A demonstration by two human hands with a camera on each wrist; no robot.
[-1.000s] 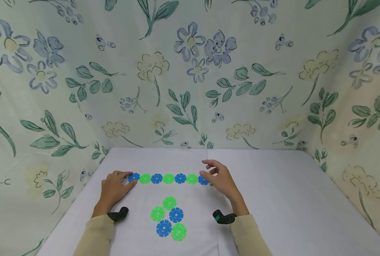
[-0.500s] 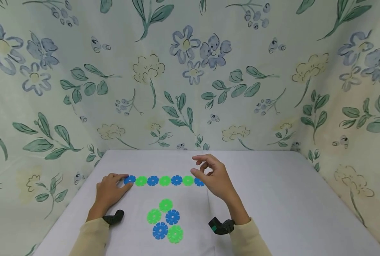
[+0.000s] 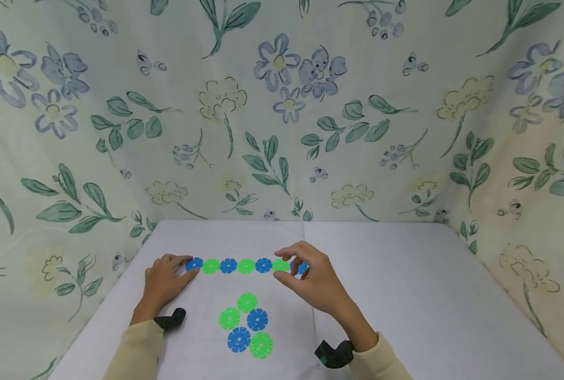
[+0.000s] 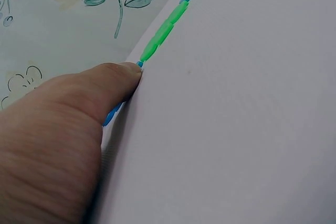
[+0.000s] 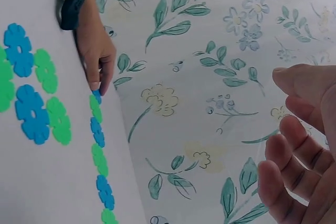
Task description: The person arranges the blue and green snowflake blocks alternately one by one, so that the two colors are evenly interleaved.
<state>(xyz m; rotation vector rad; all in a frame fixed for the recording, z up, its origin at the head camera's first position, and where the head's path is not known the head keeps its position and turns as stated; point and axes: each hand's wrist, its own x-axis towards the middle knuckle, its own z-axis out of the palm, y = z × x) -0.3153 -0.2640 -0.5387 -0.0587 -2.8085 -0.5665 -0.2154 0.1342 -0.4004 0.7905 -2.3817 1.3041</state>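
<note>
Head view first: I've got seven discs in a straight row (image 3: 246,266) across the table (image 3: 405,295), blue and green alternating, blue at both ends. At the left end, the left hand (image 3: 164,282) pinches the blue disc (image 3: 195,264), thumb on its near side, finger on its far side. Over to the right, the right hand (image 3: 315,274) hangs over the row's end, thumb and fingertips apart, nothing between them; it partly hides the last green disc (image 3: 281,265) and the end blue one (image 3: 303,268). Nearer me there's a loose cluster (image 3: 252,323): three green, two blue. Floral cloth (image 3: 282,158) rises behind the far edge.

On to the left wrist: the thumb presses that left-end disc, blue showing on either side of it; the other fingers are hidden from me. The row runs off to the top edge.

Right wrist now: I see the right hand's fingers loosely bent, well apart from the discs in sight, and the left hand clamped on its disc.
</note>
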